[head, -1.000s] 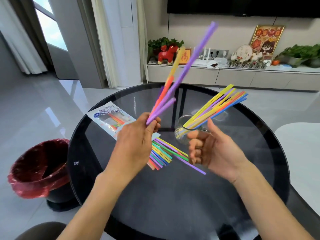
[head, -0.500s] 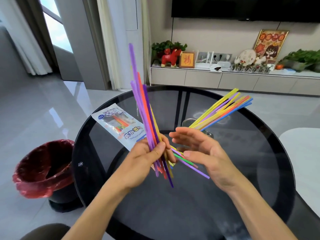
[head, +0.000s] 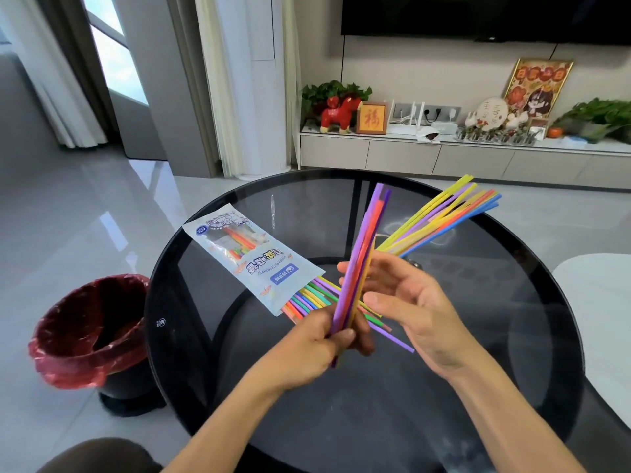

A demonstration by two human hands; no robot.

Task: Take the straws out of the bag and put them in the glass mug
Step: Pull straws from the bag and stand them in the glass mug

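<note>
Left hand (head: 322, 339) is closed around the lower part of a small bundle of thin plastic straws, purple, red-orange and yellow (head: 367, 254), thumb pressing them against the curled fingers. Bundle stands nearly upright, tilted slightly right, tips above both hands, short bottom ends poking out under the fist. Right hand (head: 406, 302) is open, fingers spread and loosely extended leftward, palm facing left; fingertips are just beside the held bundle, contact unclear. Right hand grips nothing.

Behind the right hand, a fan of yellow, purple, orange and blue straws (head: 450, 216) leans up and to the right; their lower ends and the glass mug are hidden by the right hand, only a faint trace of glass shows near its far side.

White printed plastic straw bag (head: 252, 257) lies flat on the round dark glass tabletop (head: 375, 421), left of the hands, open end facing them. Loose multicoloured straws (head: 309, 298) stick out of the bag mouth and lie on the tabletop, running under the hands; one purple straw (head: 397, 343) extends furthest right.

Black bin with red liner (head: 88, 329) stands on the grey floor, left of the tabletop.
</note>
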